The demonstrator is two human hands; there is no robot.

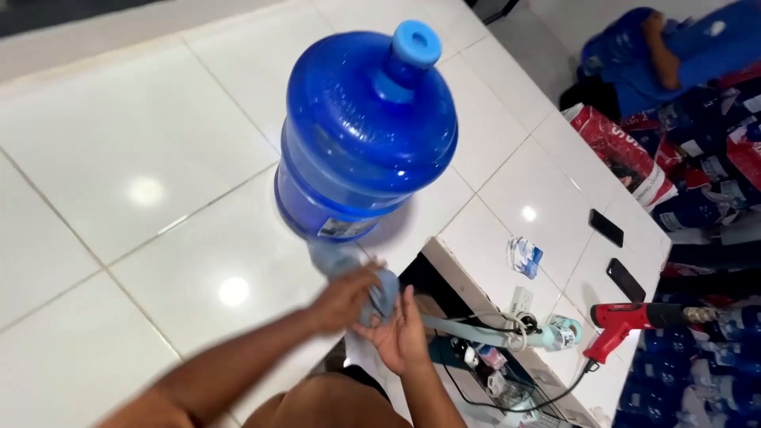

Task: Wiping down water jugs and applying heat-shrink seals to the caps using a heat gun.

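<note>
A large blue water bottle (365,131) with a light blue cap (416,41) stands upright on the white tiled floor (119,158). In front of it, close to my body, both hands work on a small blue-grey cap-like piece (384,295). My left hand (346,295) grips it from the left with fingers curled over it. From below and to the right, my right hand (404,333) touches it, palm up and fingers spread. A pale blue strip (460,326) runs off to the right from the hands.
A low white bench (547,222) at right carries a red heat gun (630,323) with its cable, a tape roll (564,331), a small packet (525,257) and two black phones (606,227). Red and blue packages (697,158) are piled at the far right, near a person in blue (674,47).
</note>
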